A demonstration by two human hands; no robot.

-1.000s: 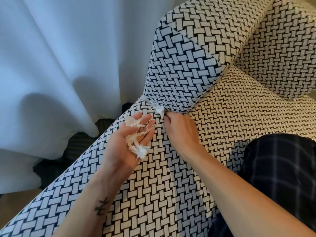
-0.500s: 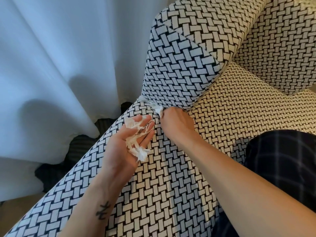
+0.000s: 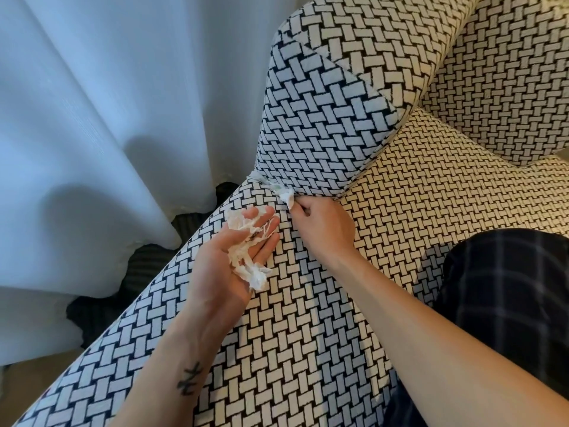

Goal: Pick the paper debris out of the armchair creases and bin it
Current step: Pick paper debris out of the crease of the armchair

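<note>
The right hand (image 3: 326,226) pinches one white scrap of paper (image 3: 287,197) between thumb and fingertips, right at the crease (image 3: 268,184) where the armrest (image 3: 323,124) meets the seat cushion (image 3: 277,334). The scrap is partly out; a thin, ragged strip of it runs on up the crease toward the left, and how much lies tucked inside cannot be seen.

The left hand (image 3: 234,260) lies palm up just beside it, fingers loosely open, cradling a crumpled wad of paper (image 3: 248,248). The wad rests across the fingers and palm and spills over the palm's edge; whether it is one piece or several twisted together is hard to tell.

Two hands, two bare forearms, one small dark tattoo (image 3: 189,377) on the left forearm. The armchair's fabric is a black and white basket weave throughout. A dark checked garment (image 3: 508,288) covers the seat at the right, cut off by the frame edge. To the left hangs a white curtain (image 3: 92,118), with a dark ribbed surface (image 3: 98,315) showing below its hem. No bin shows in the view.
</note>
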